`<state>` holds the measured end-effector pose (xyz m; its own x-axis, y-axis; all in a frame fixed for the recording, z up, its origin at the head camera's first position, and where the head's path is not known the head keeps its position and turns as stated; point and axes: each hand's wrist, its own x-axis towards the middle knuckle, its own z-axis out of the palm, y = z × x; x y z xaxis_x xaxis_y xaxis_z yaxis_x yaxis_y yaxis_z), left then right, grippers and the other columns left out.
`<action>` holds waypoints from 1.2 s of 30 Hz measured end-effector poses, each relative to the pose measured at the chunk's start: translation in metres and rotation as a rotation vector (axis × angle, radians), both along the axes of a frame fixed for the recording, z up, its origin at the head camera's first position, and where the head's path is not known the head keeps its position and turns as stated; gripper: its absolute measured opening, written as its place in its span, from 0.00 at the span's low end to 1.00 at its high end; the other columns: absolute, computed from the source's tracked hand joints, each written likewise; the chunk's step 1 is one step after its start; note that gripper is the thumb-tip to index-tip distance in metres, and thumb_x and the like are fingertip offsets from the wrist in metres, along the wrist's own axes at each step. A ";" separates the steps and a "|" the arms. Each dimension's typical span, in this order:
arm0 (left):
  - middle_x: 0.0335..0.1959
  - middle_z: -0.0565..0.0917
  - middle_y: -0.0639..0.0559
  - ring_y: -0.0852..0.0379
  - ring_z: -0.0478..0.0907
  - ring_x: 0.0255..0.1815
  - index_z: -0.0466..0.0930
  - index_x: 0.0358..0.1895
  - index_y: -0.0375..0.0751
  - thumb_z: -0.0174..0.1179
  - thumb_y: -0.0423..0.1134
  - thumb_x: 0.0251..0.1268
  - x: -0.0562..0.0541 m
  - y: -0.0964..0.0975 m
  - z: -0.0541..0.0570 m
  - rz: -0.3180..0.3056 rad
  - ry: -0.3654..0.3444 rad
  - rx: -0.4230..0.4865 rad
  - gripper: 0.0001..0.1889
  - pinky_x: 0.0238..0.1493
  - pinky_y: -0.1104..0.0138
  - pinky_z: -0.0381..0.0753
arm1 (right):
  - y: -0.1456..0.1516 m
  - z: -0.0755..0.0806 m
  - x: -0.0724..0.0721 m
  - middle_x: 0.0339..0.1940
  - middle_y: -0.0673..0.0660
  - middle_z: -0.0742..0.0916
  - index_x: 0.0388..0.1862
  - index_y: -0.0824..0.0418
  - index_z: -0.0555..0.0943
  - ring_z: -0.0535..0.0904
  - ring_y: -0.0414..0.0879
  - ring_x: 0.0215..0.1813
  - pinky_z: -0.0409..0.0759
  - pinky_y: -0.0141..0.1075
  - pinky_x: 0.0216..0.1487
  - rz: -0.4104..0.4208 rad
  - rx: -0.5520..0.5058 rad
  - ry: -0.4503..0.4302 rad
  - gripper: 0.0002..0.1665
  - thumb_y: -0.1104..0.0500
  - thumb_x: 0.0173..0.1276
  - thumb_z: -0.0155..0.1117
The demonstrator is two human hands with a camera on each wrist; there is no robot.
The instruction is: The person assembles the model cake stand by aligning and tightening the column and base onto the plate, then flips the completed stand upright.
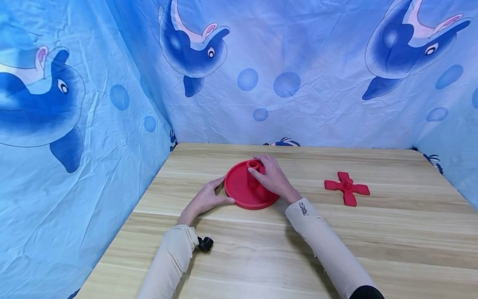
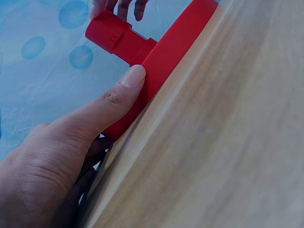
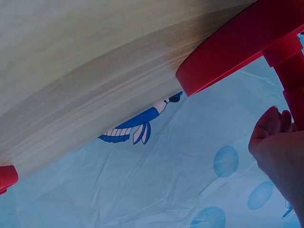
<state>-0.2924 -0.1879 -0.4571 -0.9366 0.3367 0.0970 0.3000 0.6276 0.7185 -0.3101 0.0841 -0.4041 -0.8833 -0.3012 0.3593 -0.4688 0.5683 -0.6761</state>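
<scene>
A red round tray-like base (image 1: 237,187) with a raised rim lies flat on the wooden table. From its middle rises a red hollow post (image 1: 252,178), stepped in width; the left wrist view shows the marking "33" on this post (image 2: 113,37). My left hand (image 1: 206,200) holds the base's left edge, its thumb (image 2: 133,78) against the rim and its other fingers partly hidden behind. My right hand (image 1: 274,179) grips the upper post from the right, thumb on the near side. In the right wrist view, this hand (image 3: 280,147) is partly cut off.
A red four-armed cross piece (image 1: 347,189) with a short central peg lies to the right on the table (image 1: 261,253). A small black object (image 1: 205,244) sits by the left sleeve. Blue dolphin-print curtains (image 1: 261,50) stand behind and at the sides.
</scene>
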 end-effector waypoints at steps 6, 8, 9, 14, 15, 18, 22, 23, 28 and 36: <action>0.78 0.68 0.53 0.48 0.61 0.78 0.61 0.82 0.51 0.77 0.64 0.52 0.000 0.000 0.000 -0.002 -0.003 -0.004 0.55 0.75 0.48 0.65 | 0.000 -0.001 -0.001 0.64 0.61 0.80 0.75 0.63 0.73 0.70 0.56 0.68 0.82 0.52 0.60 0.009 0.011 0.007 0.34 0.57 0.73 0.69; 0.78 0.67 0.53 0.48 0.61 0.78 0.61 0.82 0.51 0.77 0.64 0.52 0.000 0.000 -0.001 0.000 -0.003 -0.005 0.55 0.75 0.48 0.65 | 0.000 -0.001 -0.001 0.64 0.60 0.80 0.74 0.63 0.73 0.70 0.55 0.68 0.82 0.52 0.60 0.009 0.009 0.009 0.33 0.57 0.73 0.69; 0.78 0.67 0.53 0.49 0.61 0.78 0.61 0.82 0.51 0.77 0.64 0.52 0.000 0.000 -0.001 0.000 -0.003 -0.005 0.55 0.75 0.49 0.65 | 0.000 -0.001 -0.001 0.64 0.60 0.80 0.74 0.63 0.73 0.70 0.55 0.68 0.82 0.51 0.60 0.009 0.007 0.010 0.33 0.56 0.73 0.69; 0.78 0.67 0.53 0.49 0.61 0.79 0.61 0.82 0.52 0.77 0.65 0.51 0.000 -0.001 -0.001 0.001 -0.006 -0.005 0.55 0.75 0.49 0.64 | -0.001 -0.002 -0.001 0.63 0.61 0.80 0.72 0.65 0.74 0.71 0.56 0.66 0.83 0.52 0.58 -0.001 -0.002 0.020 0.33 0.57 0.72 0.71; 0.78 0.67 0.53 0.49 0.61 0.79 0.61 0.82 0.52 0.77 0.65 0.51 0.000 -0.001 -0.001 0.001 -0.006 -0.006 0.55 0.75 0.48 0.64 | -0.001 -0.002 -0.001 0.62 0.61 0.80 0.71 0.65 0.75 0.71 0.56 0.66 0.83 0.52 0.58 -0.002 -0.003 0.023 0.32 0.57 0.72 0.71; 0.78 0.67 0.53 0.49 0.61 0.78 0.61 0.82 0.52 0.77 0.65 0.51 0.000 -0.001 0.000 0.005 -0.003 -0.008 0.55 0.75 0.49 0.64 | -0.001 -0.002 -0.002 0.61 0.61 0.80 0.69 0.66 0.76 0.72 0.56 0.66 0.82 0.51 0.59 0.000 -0.010 0.029 0.30 0.57 0.73 0.70; 0.78 0.67 0.52 0.48 0.61 0.78 0.61 0.82 0.52 0.77 0.65 0.51 0.000 0.000 0.000 0.006 -0.001 -0.009 0.55 0.75 0.48 0.64 | -0.001 -0.001 -0.002 0.61 0.62 0.80 0.68 0.66 0.76 0.71 0.57 0.67 0.81 0.52 0.61 0.009 -0.031 0.013 0.28 0.56 0.73 0.70; 0.78 0.67 0.52 0.48 0.61 0.78 0.61 0.82 0.51 0.77 0.65 0.51 0.001 -0.001 0.001 0.004 -0.001 -0.007 0.55 0.75 0.48 0.64 | -0.001 -0.001 -0.002 0.61 0.63 0.80 0.67 0.66 0.76 0.71 0.57 0.67 0.81 0.52 0.62 0.010 -0.040 0.006 0.28 0.57 0.73 0.70; 0.78 0.68 0.52 0.47 0.61 0.78 0.62 0.82 0.51 0.77 0.64 0.52 0.002 0.000 0.001 -0.001 -0.007 0.002 0.55 0.75 0.47 0.65 | -0.002 -0.001 -0.003 0.60 0.62 0.80 0.66 0.66 0.77 0.71 0.57 0.66 0.82 0.52 0.60 -0.004 -0.075 -0.024 0.28 0.56 0.72 0.72; 0.78 0.68 0.53 0.48 0.61 0.78 0.62 0.82 0.51 0.77 0.65 0.51 0.001 -0.001 0.001 0.006 -0.016 -0.002 0.56 0.74 0.47 0.65 | 0.001 -0.001 -0.001 0.61 0.62 0.80 0.70 0.65 0.75 0.72 0.57 0.66 0.83 0.52 0.59 -0.003 -0.116 -0.067 0.32 0.55 0.71 0.72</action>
